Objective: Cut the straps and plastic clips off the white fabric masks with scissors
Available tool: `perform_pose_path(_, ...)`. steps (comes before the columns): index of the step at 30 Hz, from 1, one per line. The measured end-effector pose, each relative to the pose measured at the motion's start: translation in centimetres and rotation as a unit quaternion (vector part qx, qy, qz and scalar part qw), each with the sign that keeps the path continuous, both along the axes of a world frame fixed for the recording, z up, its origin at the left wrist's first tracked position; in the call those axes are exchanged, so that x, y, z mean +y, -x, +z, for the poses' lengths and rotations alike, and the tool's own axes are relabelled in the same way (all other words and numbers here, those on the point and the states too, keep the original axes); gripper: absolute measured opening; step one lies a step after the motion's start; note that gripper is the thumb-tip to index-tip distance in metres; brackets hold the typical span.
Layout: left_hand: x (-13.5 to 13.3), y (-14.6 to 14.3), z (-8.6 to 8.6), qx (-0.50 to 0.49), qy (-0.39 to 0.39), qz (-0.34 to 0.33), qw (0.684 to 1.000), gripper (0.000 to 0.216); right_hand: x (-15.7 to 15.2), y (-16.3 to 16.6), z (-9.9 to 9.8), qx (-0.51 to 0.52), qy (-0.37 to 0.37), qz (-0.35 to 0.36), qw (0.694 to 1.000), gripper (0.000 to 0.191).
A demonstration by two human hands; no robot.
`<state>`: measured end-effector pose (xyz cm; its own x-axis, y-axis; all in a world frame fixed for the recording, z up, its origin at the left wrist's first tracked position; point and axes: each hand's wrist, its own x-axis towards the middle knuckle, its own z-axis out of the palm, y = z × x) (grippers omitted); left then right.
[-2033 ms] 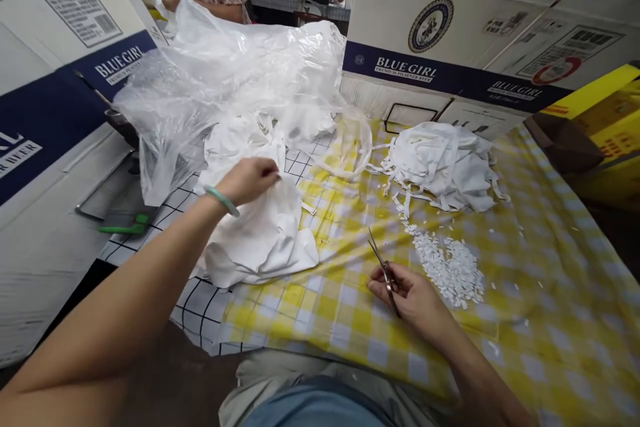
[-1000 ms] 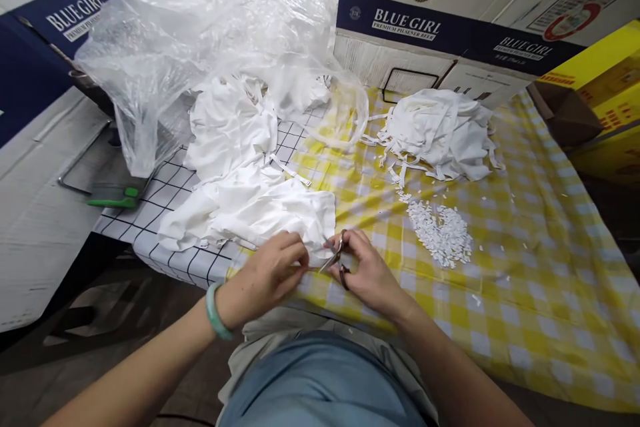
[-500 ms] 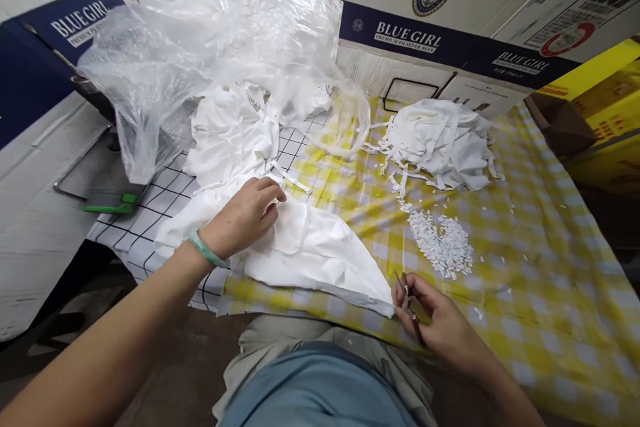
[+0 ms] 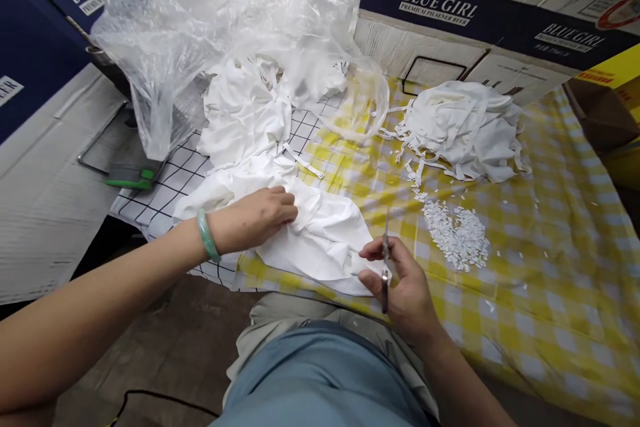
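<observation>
A white cloth piece (image 4: pixel 333 233) lies creased along the table's front edge. My left hand (image 4: pixel 267 213), a green bangle on its wrist, rests on it with curled fingers pinching a fold. My right hand (image 4: pixel 403 280) holds small scissors (image 4: pixel 385 267), blades pointing away from me. Its thumb and forefinger are apart beside the cloth's right end. Behind my left hand is a heap of white cloth pieces (image 4: pixel 245 113), with a narrow strap (image 4: pixel 306 161) sticking out of it. Another pile of white pieces with straps (image 4: pixel 463 130) sits at the back right.
Small white clippings (image 4: pixel 457 237) lie on the yellow checked tablecloth (image 4: pixel 540 280). A clear plastic bag (image 4: pixel 240 7) covers the back left. Cardboard boxes (image 4: pixel 440 7) stand behind. A grey and green object (image 4: pixel 131 172) lies at the left edge.
My right hand has moved left and slightly up with the scissors, from the cloth's right corner. The cloth is more bunched. My left hand has shifted slightly right, and the view has tilted down.
</observation>
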<state>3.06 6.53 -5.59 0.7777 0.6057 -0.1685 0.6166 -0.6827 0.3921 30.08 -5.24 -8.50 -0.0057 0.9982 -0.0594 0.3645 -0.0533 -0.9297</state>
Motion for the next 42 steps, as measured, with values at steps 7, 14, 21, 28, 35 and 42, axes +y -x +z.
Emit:
perform_pose_path(7,-0.6,-0.1,4.6,-0.321,0.225,0.323,0.861,0.015,1.4,7.2,-0.5,0.102,-0.006,0.032,0.994,0.037)
perform_pose_path(14,-2.7,-0.5,8.2,-0.446,0.242,0.313,0.803,0.012,4.4,9.2,0.0,0.073,-0.211,-0.054,0.973,0.034)
perform_pose_path(21,-6.2,1.0,3.9,-0.421,0.511,0.255,0.705,0.023,6.1,6.1,-1.7,0.043,-0.111,0.076,0.990,0.025)
perform_pose_path(28,-8.4,2.3,-0.6,-0.350,0.479,0.396,0.700,0.033,6.3,5.9,-2.9,0.028,-0.086,0.115,0.989,0.021)
perform_pose_path(35,-6.6,2.2,-1.7,-0.350,0.419,0.454,0.705,0.040,10.6,8.3,-1.2,-0.051,-0.165,0.247,0.953,0.027)
perform_pose_path(42,-6.7,4.1,-0.3,-0.288,0.410,0.405,0.765,0.035,9.2,1.2,0.1,0.004,-0.148,0.154,0.977,0.021)
